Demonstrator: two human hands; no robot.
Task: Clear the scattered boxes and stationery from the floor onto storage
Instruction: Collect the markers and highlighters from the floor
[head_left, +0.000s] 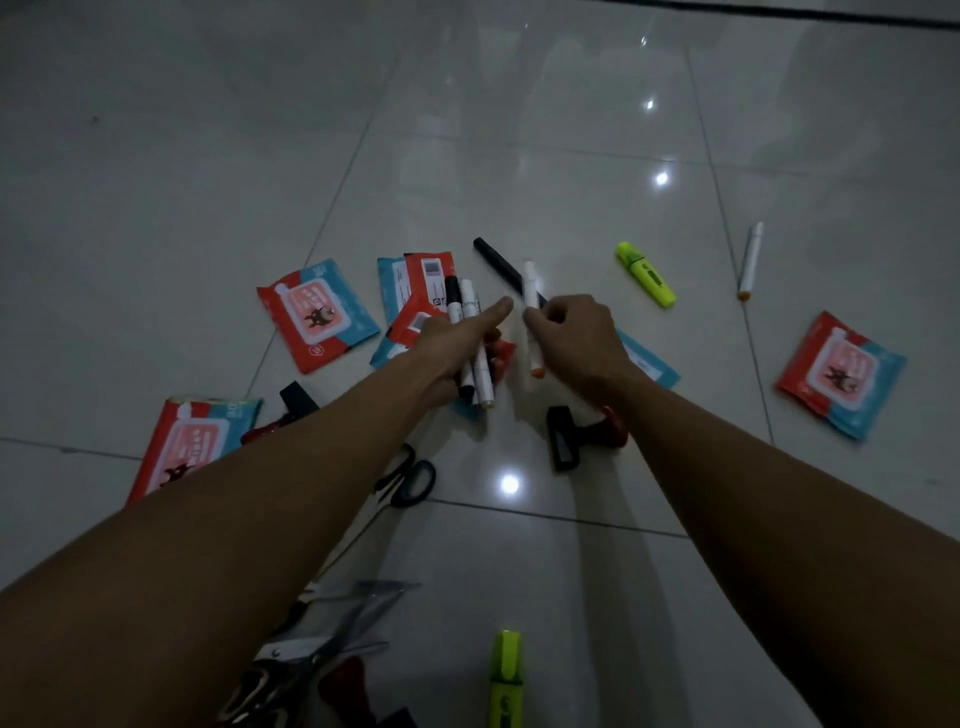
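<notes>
Glossy floor tiles (156, 156) are lying under scattered packets and pens. Your left hand (457, 343) is gripping a bundle of markers (470, 338), thumb stretched toward the right. Your right hand (576, 332) is pinching a white marker (531, 291), held nearly upright, just beside that bundle. Farther right, a yellow highlighter (645, 280) is lying slantwise on the floor, nearer your right hand.

The scene is dim and bluish, underexposed toward the corners. Small white highlights from overhead lamps glint on the glossy pale tiled floor (571, 156), the strongest low between the forearms. Shadows are soft and faint. Wide-angle distortion bends the tile joints, and the lower edge is blurred.
</notes>
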